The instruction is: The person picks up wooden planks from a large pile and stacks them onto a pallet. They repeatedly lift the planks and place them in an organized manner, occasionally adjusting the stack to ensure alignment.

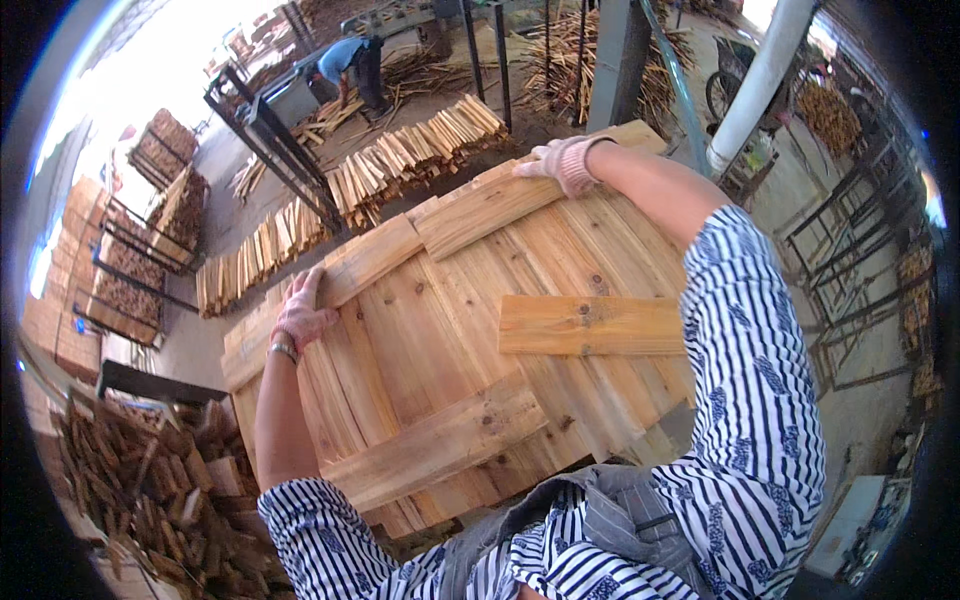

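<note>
In a pale knit glove, my left hand (303,310) lies across the left crosswise board (375,260) at the far edge of a broad layer of planks (420,350). Its fingers are stretched and the thumb is apart. My right hand (562,165), also gloved, grips the right crosswise board (490,215) near its far end, the fingers partly hidden. These two boards meet end to end, slightly out of line. A short yellowish board (590,325) rests on the planks beside my right sleeve. Closer to my body lies another crosswise board (440,445).
Scrap wood (170,490) is heaped at the lower left. Rows of upright slats (410,150) stand beyond the planks, near a black metal frame (270,150). A co-worker (350,70) bends over farther back. A grey post (618,65) and white pipe (760,90) rise at the far right.
</note>
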### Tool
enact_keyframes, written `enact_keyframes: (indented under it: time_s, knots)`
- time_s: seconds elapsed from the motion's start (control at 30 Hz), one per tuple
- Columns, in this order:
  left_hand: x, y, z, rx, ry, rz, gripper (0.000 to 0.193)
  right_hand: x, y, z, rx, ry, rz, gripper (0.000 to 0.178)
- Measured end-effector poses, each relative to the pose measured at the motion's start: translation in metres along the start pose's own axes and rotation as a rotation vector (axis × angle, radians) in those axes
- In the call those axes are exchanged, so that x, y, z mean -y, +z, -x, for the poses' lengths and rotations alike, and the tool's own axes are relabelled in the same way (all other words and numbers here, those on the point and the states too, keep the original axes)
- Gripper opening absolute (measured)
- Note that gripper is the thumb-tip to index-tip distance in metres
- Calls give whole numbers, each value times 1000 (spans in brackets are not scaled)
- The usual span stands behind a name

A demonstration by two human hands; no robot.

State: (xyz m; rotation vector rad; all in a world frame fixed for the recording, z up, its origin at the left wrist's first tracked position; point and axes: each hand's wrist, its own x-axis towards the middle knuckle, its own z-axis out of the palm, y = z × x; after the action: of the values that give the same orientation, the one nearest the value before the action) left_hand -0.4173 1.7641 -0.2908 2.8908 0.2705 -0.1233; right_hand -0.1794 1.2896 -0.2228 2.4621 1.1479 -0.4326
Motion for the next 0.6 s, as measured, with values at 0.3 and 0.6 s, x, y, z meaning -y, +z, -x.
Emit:
enact_keyframes:
  time_s: [0.3,0.6]
  knots:
    - [13,7,-4,17,-2,2,94,6,10,-27,3,114,-116,62]
    - [-72,-6,48,-131,-340,-147,96,28,23,27,-244,138,-147,63]
